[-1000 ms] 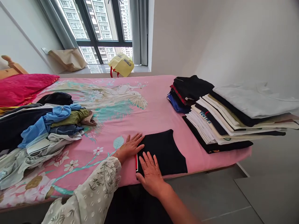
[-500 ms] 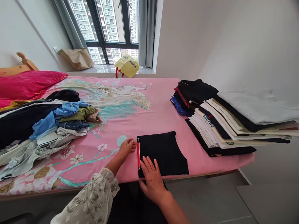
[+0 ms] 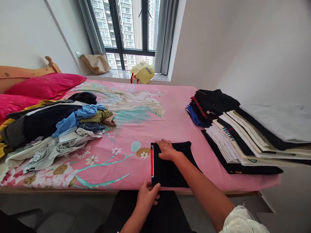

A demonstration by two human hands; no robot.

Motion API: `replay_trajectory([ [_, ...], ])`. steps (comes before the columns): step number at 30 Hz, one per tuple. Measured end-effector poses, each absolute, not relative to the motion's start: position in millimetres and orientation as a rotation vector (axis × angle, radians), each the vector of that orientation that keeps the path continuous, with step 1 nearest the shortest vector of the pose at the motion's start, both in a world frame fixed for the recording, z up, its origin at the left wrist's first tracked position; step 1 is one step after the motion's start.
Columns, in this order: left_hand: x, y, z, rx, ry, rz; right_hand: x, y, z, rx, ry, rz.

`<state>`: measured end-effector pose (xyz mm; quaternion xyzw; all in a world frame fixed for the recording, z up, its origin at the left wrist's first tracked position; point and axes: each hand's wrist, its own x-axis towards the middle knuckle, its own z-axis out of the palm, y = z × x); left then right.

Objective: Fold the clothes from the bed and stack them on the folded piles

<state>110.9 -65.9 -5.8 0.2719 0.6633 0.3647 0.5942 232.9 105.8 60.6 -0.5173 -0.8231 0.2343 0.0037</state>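
Note:
A folded black garment (image 3: 175, 168) with a red and white stripe on its left edge lies at the near edge of the pink bed (image 3: 136, 129). My left hand (image 3: 147, 196) pinches the garment's near left corner. Farther in, my right hand (image 3: 166, 149) rests on the garment's far left corner, fingers curled over the edge. More black cloth hangs below the bed edge in front of me.
A heap of unfolded clothes (image 3: 51, 129) covers the bed's left side. Stacks of folded shirts (image 3: 245, 132) sit at the right. Red pillows (image 3: 43, 85) lie by the wooden headboard. A yellow bag (image 3: 143, 72) and a brown paper bag (image 3: 96, 63) stand on the window sill.
My left hand dropped from the garment's far left corner to its near left corner. My right hand moved from the near edge up to the far corner. The view shifted right.

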Motion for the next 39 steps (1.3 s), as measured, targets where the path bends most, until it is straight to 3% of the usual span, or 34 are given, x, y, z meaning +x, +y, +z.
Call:
replay_trajectory([
  [12,134.0,-64.6,5.6,0.454,1.419,1.148,255.2,172.3,84.6,-1.655,-2.568,1.428],
  [18,114.9,-21.8,66.4,0.164,1.072,1.280,295.0,178.1,138.3,-1.367,-2.141,1.678],
  [23,63.6,58.3,163.4,0.850,1.042,1.399,317.5,188.3,217.1,-1.040,-1.779,1.362],
  [26,39.5,80.8,196.7,1.292,1.025,1.379,317.5,183.9,232.1,-0.969,-1.775,1.074],
  [29,22.7,72.6,179.4,1.631,1.063,1.306,313.1,165.5,195.9,-0.890,-1.869,0.742],
  [32,5.1,40.6,116.1,1.911,1.225,1.101,312.8,130.5,119.4,-0.832,-2.011,0.442],
  [35,-14.1,-4.9,44.6,2.161,1.359,0.803,320.6,82.7,39.7,-0.891,-2.228,0.414],
  [39,-26.1,-53.7,-1.9,2.197,1.597,0.831,330.7,25.8,-14.3,-1.190,-1.967,0.452],
])
